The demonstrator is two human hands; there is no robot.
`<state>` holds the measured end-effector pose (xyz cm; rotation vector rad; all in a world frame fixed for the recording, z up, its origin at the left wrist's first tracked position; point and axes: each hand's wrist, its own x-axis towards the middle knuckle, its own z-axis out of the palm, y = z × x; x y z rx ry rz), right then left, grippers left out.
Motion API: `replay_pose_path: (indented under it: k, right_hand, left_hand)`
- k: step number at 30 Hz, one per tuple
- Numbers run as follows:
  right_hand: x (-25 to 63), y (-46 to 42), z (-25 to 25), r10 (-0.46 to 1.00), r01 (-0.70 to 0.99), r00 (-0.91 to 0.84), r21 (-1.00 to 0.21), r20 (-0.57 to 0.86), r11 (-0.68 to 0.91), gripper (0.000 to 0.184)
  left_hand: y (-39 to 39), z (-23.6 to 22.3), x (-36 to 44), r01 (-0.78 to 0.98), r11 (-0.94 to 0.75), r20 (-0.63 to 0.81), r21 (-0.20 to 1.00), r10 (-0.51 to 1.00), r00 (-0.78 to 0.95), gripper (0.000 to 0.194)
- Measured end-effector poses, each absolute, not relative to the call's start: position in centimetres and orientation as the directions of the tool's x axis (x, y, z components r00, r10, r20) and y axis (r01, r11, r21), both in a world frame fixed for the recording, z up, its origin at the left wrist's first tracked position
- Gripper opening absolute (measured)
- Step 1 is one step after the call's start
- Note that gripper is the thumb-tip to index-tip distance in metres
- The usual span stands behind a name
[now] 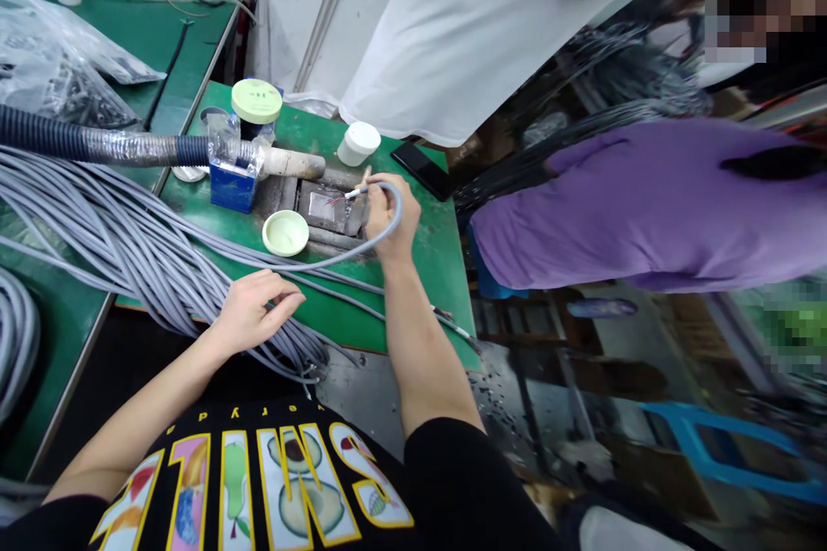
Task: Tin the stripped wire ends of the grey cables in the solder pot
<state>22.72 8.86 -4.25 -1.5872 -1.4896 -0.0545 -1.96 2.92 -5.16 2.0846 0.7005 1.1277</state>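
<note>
My right hand (397, 224) is closed around the end of a grey cable (396, 205), which loops over the fingers. From the cable's white stripped end, thin coloured wires (337, 199) reach over the shiny silvery square of a solder pot (323, 219). My left hand (255, 310) hovers at the edge of the grey cable bundle (161, 267), its fingers loosely bent and the thumb apart, with nothing visible in it. Beside the pot sits a shallow pale green lid (285, 234). Behind it, a ribbed hose (129, 146) ends in a pale nozzle (294, 163).
A blue box (233, 187) supports the hose. Nearby are a green-lidded tub (257, 102), a white tub (359, 144) and a black phone (423, 170). Two people stand close, one in a white garment (439, 43), another in a purple shirt (646, 207). Plastic bags (58, 52) lie left.
</note>
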Motion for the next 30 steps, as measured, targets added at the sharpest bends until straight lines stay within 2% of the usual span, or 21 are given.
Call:
replay_pose_path:
  k: [3,5,7,10,12,15,17,20,23,26,30]
  right_hand:
    - [20.5,5.3,-2.4,0.661,0.737,0.291,-0.602,0.692,0.306,0.014]
    - [18.5,3.0,-1.7,0.609,0.696,0.309,-0.611,0.730,0.378,0.010]
    - [16.5,0.9,-1.6,0.550,0.661,0.286,-0.577,0.785,0.480,0.010]
    - [14.5,-1.4,-2.5,0.478,0.610,0.240,-0.514,0.845,0.602,0.018]
    - [14.1,-2.8,-3.3,0.471,0.617,0.214,-0.492,0.856,0.614,0.026]
    - [14.9,-4.8,-3.7,0.514,0.664,0.138,-0.465,0.846,0.586,0.034]
    - [15.9,-6.1,-3.2,0.635,0.667,0.139,-0.545,0.760,0.508,0.030]
    - [17.0,-7.3,-1.8,0.869,0.583,0.209,-0.770,0.449,0.258,0.020]
    - [17.3,-7.7,-0.9,0.955,0.517,0.196,-0.851,0.221,0.091,0.019]
    - [17.1,-7.6,-0.6,0.954,0.468,0.254,-0.883,0.161,0.024,0.021]
    - [17.1,-7.6,-0.7,0.947,0.430,0.285,-0.903,0.151,0.014,0.021]
  left_hand:
    - [3.0,-4.8,-2.0,0.019,-0.509,0.462,0.861,0.796,0.391,0.018]
    - [3.0,-4.3,-1.5,-0.102,-0.313,0.329,0.944,0.870,0.367,0.018]
    - [2.8,-3.5,-0.5,-0.217,-0.041,0.134,0.975,0.890,0.435,0.025]
    - [2.4,-2.5,1.5,-0.338,0.318,-0.074,0.886,0.816,0.574,0.044]
    - [2.1,-2.2,2.5,-0.411,0.436,-0.135,0.801,0.800,0.585,0.049]
    - [1.7,-2.4,3.2,-0.430,0.494,-0.192,0.756,0.795,0.575,0.049]
    - [1.4,-2.8,3.2,-0.403,0.475,-0.187,0.782,0.796,0.575,0.047]
    - [0.9,-3.2,3.4,-0.361,0.410,-0.128,0.837,0.790,0.599,0.043]
    - [0.5,-3.2,3.7,-0.320,0.381,-0.093,0.868,0.756,0.648,0.039]
    - [0.5,-3.1,3.6,-0.289,0.389,-0.117,0.875,0.748,0.653,0.034]
    - [0.9,-2.7,3.0,-0.308,0.423,-0.199,0.852,0.806,0.558,0.033]
